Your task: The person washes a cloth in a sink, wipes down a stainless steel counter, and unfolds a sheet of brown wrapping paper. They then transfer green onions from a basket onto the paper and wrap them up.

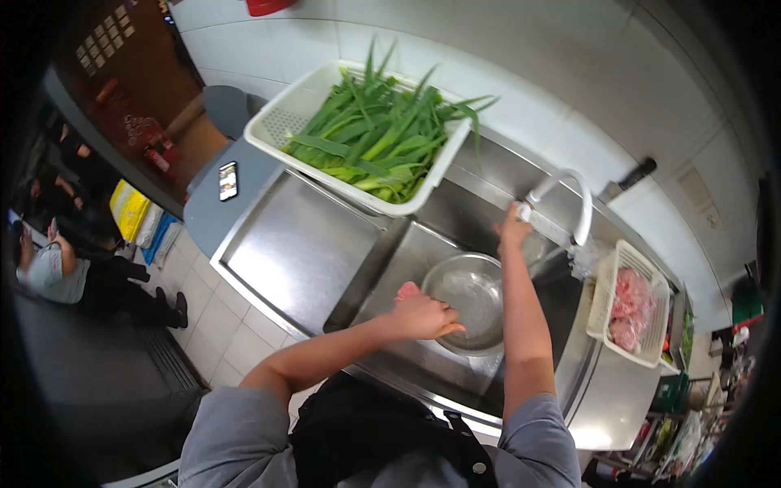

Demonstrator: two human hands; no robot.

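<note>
**A:** ok so what's being held in the left hand (pixel 429 315)?

**B:** A pink lump (pixel 408 290), at the left edge of the metal bowl (pixel 478 346). The fingers are curled together and clamped on it, with one end left poking out on the far side. Can't be told what it's made of, tbh, most of it is covered by the hand.

**A:** and the right hand (pixel 514 229)?

**B:** That one's been placed beyond the bowl, a bit to its right, with fingers touching the white tap handle (pixel 525 211). Whether they're clamped on it or just resting can't be told from here. The curved spout (pixel 585 207) is seen farther right of the bowl.

**A:** what else is parked around there?

**B:** Beyond the bowl and to its left, long green leaves (pixel 366 154) are piled in a white basket (pixel 399 208). To the bowl's right, pink meat (pixel 630 305) is kept in a cream basket (pixel 599 313). A phone (pixel 229 180) has been left well off to the bowl's left.
</note>
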